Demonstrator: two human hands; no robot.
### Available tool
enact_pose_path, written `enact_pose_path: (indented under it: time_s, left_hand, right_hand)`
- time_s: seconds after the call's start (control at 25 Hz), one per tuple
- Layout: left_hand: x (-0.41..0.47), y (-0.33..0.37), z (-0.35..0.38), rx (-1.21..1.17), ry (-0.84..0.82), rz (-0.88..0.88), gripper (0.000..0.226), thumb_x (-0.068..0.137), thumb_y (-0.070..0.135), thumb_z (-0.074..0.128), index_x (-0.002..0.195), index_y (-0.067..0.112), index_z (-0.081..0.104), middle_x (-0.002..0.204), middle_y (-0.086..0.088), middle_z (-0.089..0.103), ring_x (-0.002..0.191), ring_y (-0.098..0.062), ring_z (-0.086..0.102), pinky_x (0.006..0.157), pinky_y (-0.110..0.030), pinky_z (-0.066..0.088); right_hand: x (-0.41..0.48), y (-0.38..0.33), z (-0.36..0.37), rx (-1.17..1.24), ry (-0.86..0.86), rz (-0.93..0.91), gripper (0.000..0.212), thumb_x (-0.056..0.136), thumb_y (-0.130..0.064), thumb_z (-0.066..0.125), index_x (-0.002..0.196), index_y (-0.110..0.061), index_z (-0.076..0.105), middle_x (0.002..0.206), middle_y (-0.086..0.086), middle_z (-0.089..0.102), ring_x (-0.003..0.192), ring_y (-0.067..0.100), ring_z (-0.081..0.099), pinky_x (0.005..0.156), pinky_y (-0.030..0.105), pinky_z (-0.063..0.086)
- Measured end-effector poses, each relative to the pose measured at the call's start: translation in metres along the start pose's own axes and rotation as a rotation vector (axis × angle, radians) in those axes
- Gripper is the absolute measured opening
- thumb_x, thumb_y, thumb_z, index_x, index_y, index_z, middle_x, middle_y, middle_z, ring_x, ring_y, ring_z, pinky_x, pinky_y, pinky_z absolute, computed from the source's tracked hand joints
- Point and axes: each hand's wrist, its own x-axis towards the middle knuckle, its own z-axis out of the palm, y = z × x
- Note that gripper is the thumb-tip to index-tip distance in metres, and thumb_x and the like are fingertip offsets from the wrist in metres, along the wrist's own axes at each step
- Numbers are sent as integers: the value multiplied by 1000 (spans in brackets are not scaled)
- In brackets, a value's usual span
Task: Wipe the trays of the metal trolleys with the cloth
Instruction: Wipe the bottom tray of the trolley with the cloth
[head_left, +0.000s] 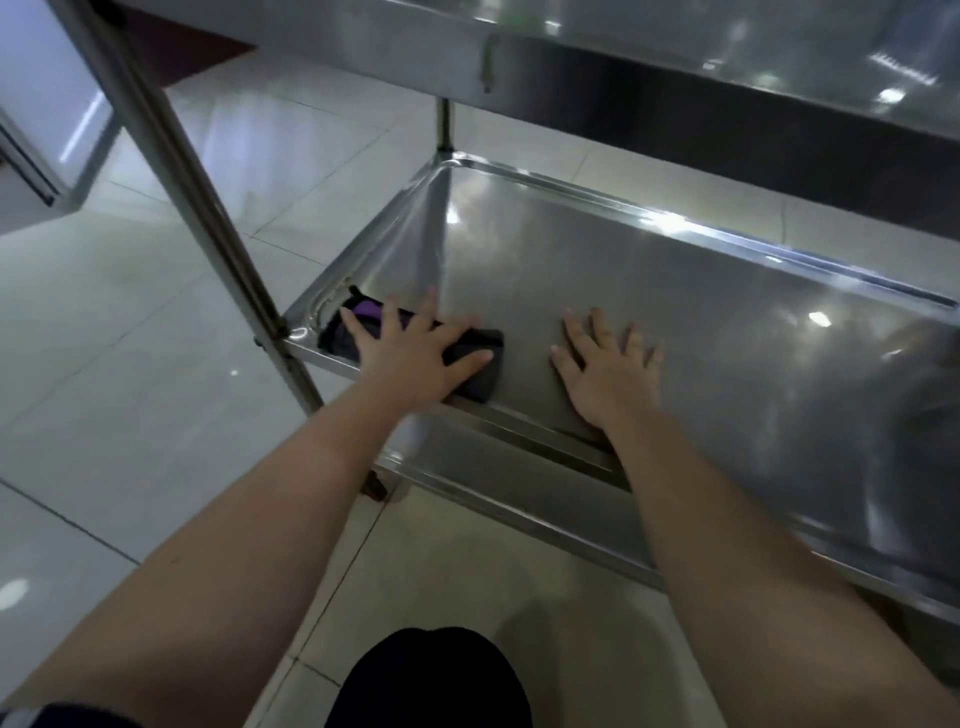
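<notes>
A person crouched at a steel trolley (218, 218) presses the left hand (415, 358), fingers spread and straight, down on a dark cloth (485, 340) with a flash of purple. The cloth is bunched into the near left corner of the lower tray (675, 291). The right hand (608, 374) lies flat and open on the bare metal just beside it, holding nothing and apparently bracing the body over the tray's front lip.

The cloth sits at one end of the shelf, with the long stretch of steel to the right not under it; whether that stretch has been wiped cannot be read from its sheen. The job looks to be in mid-course on this level, with the corner being worked. The upper tray (675, 31) overhead gleams with ceiling lights, but its condition cannot be judged either. The tiled floor (130, 364) around the trolley shines pale grey.
</notes>
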Motion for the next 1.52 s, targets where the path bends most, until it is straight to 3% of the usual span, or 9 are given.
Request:
enact_pose_path:
  time_s: [0.16,0.32,0.48,0.6,0.8,0.96,1.16,1.36,1.52]
  left_hand:
    - [40,-49,-11,44,-43,-21,84,63,92,-11,141,66,7,163,11,1,147,-42,-4,96,-81,-15]
    - [101,-34,-20,9,-28,67,86,62,94,-10,141,66,12,164,10,1,147,-41,3,97,-81,-14]
    - [136,-13,-34,26,-96,50,72,77,89,3,144,63,8,164,5,-1,147,-44,0,97,-83,-10]
    - [93,-12,-27,9,-140,68,70,75,88,-2,141,66,-2,164,5,-3,146,-44,-4,96,-82,-14]
    - [-6,-41,3,24,-31,107,65,65,92,-17,128,76,-18,163,7,1,146,-40,2,93,-78,-20]
    - [69,-35,-19,18,-76,13,81,62,93,-11,139,68,-3,164,5,-8,146,-45,-7,93,-84,-16]
    - [144,-10,-38,28,-100,20,70,79,87,2,145,63,5,165,1,-3,147,-44,-2,96,-83,-11]
    - [65,3,-16,7,-85,167,71,76,86,-5,143,65,0,164,3,0,147,-42,-4,98,-81,-13]
    - [-21,2,7,-28,-6,234,71,70,88,-13,137,67,-15,164,3,-8,148,-37,-9,99,-73,-21]
  right_hand:
    - [2,0,4,-25,10,-26,64,85,-75,0,145,-56,-11,163,-10,-5,147,39,-9,114,64,-5]
    - [-1,0,3,-41,11,-48,73,74,-87,-3,141,-61,-16,162,-12,-9,147,41,-10,113,65,-6]
    - [-2,1,2,-67,18,-37,77,70,-91,-1,140,-62,-15,162,-12,-8,147,40,-9,114,65,-4]
    - [-2,1,-1,-50,5,-37,78,69,-91,-1,140,-63,-15,162,-13,-9,147,39,-10,114,65,-4]
    - [-6,-3,0,-65,3,-46,77,73,-89,1,142,-60,-14,162,-11,-11,147,40,-11,113,65,-4]
    - [-7,-5,2,-60,15,-46,79,70,-90,-3,143,-59,-14,162,-11,-10,147,39,-10,114,65,-3]
    - [-7,-3,4,-45,30,-33,79,70,-91,-2,142,-61,-12,162,-13,-8,148,37,-10,114,63,-4]
    - [-4,-4,2,-44,8,-29,79,70,-91,-1,142,-62,-12,162,-14,-9,148,36,-8,114,64,-3]
    - [-9,-3,2,-36,8,-37,78,71,-90,-1,143,-61,-12,162,-13,-8,148,35,-8,115,62,-3]
